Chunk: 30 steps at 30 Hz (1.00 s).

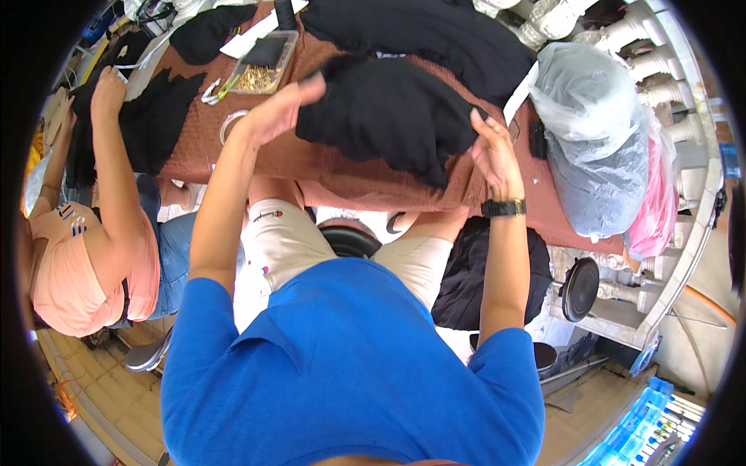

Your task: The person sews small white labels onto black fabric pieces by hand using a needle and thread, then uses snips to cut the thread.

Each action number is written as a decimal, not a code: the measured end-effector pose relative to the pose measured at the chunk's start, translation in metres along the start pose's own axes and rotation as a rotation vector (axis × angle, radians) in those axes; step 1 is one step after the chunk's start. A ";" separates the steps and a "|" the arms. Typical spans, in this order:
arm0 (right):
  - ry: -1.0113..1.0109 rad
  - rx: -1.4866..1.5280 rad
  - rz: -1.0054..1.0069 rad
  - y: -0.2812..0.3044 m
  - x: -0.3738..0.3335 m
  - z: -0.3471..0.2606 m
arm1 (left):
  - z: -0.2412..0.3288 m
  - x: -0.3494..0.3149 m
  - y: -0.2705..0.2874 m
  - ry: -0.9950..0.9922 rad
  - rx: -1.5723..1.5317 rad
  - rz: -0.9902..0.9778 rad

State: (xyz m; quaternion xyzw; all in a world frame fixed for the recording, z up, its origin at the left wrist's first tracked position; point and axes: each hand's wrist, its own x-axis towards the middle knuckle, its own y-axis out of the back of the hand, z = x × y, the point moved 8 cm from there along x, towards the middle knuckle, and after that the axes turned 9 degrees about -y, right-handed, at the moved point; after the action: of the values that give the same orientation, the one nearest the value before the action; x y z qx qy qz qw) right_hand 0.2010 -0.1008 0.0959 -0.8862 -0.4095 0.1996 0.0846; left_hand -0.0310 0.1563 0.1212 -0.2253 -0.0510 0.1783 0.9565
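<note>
A bunched piece of black cloth (381,113) lies across the near part of the table in front of me, its front folds hanging over the edge. My right hand (494,155) is closed on its right side, with a bit of black fabric between thumb and fingers. At the left side of the cloth is my left hand (284,107), its fingers stretched toward it and smeared by motion. Whether those fingertips grip the fabric cannot be made out. A black watch (503,208) is on my right wrist.
The table has a brown cover (233,167). Left of the cloth stands a clear box (268,74) of small gold-coloured pieces. More black fabric (435,39) lies behind. Plastic-wrapped bundles (594,147) stand at right, beside a white balustrade (684,147). Another person (93,256) sits at left.
</note>
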 end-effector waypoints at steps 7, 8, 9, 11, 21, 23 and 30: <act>0.274 0.281 0.015 0.007 -0.014 -0.097 | 0.060 0.000 0.057 -0.081 0.733 0.415; 0.259 0.261 -0.004 0.001 -0.020 -0.107 | 0.071 -0.002 0.055 -0.135 0.753 0.413; 0.245 0.241 -0.023 0.001 -0.025 -0.115 | 0.081 -0.005 0.055 -0.189 0.773 0.412; 0.313 0.294 0.037 0.012 -0.035 -0.131 | 0.090 -0.002 0.051 -0.276 0.319 0.311; 0.633 0.236 0.032 0.017 -0.058 -0.214 | 0.116 -0.003 0.048 -0.176 -0.139 -0.073; 0.690 0.268 0.081 0.032 -0.063 -0.224 | 0.131 -0.009 0.029 -0.320 -0.237 -0.281; 0.666 0.084 0.015 0.016 -0.064 -0.228 | 0.154 -0.022 -0.011 -0.361 -0.450 -0.322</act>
State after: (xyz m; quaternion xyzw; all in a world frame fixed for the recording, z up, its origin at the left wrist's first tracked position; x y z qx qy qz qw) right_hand 0.2716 -0.1568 0.3156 -0.9014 -0.3443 -0.0837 0.2488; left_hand -0.0756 0.2030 0.2637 -0.3850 -0.2926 0.0462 0.8741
